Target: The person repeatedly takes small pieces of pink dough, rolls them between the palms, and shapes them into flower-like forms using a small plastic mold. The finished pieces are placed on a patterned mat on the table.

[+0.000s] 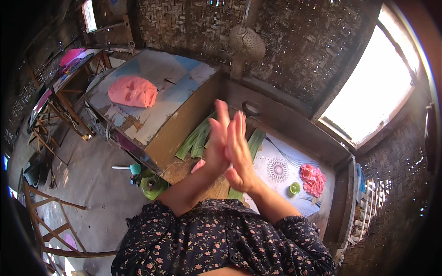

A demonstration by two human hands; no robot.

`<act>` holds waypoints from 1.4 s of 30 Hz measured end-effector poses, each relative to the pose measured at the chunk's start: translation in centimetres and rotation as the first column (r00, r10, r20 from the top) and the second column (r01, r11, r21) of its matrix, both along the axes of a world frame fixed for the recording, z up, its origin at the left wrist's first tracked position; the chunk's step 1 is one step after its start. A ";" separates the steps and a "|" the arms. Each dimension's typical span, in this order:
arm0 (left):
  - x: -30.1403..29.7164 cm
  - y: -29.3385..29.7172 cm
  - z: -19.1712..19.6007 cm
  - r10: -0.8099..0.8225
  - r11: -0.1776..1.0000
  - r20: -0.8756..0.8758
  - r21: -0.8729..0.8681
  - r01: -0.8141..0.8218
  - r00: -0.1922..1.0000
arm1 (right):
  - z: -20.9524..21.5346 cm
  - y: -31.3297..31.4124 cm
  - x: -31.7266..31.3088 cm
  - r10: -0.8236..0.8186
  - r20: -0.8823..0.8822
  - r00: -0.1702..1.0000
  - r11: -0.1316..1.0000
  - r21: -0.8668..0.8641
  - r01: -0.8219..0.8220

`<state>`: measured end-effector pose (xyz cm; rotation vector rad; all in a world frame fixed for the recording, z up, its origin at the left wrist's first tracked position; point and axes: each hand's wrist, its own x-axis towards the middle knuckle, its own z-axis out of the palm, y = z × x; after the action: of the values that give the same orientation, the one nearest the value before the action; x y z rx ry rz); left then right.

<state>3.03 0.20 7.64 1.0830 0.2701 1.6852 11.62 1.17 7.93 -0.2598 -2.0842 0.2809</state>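
Green leaf strips lie on the wooden worktop right under my two hands, fanned out toward its near edge; one more green strip runs along the worktop beside the patterned cloth. I hold both hands raised above those strips, palm against palm, fingers straight and pointing up and away from me; my left hand and my right hand are pressed flat together, and I cannot tell whether anything thin is caught between them. Something pale pink shows just below the heel of my left hand, too small for me to name.

On the patterned cloth, toward the right edge of the worktop, a pink flower-like bundle sits just beside a small green cup; a dark ring rests at the far edge, near the woven wall. A raised painted board at the left of the worktop carries a folded pink cloth. Below the near left corner, on the floor, stands a green spool-shaped object; a metal strainer hangs on the wall above.
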 end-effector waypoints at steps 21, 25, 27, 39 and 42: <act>0.7 0.3 -0.6 -0.194 0.976 0.222 -0.059 0.212 0.956 | 0.2 0.6 0.4 -0.089 -0.063 0.994 0.989 -0.128 0.081; 1.2 -0.3 -0.6 -0.317 0.944 -0.067 -0.121 0.307 0.946 | 0.5 1.5 1.1 -0.377 -0.179 0.909 0.904 -0.287 0.318; 1.5 -0.3 -0.8 -0.276 0.960 -0.133 0.015 0.280 0.952 | 0.4 1.7 1.1 -0.330 -0.152 0.932 0.939 -0.149 0.309; 1.1 0.7 -3.2 -0.342 0.939 0.062 0.059 0.339 0.938 | -2.2 1.4 1.9 -0.240 0.021 0.971 0.959 -0.153 0.240; 2.2 0.1 -2.1 -0.461 0.878 0.068 0.174 0.445 0.885 | -2.6 0.7 2.3 -0.353 0.039 0.935 0.935 -0.024 0.354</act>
<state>5.19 0.28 5.51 1.0645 -0.1809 1.3449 13.96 1.89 5.32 -0.6539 -2.0217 0.0904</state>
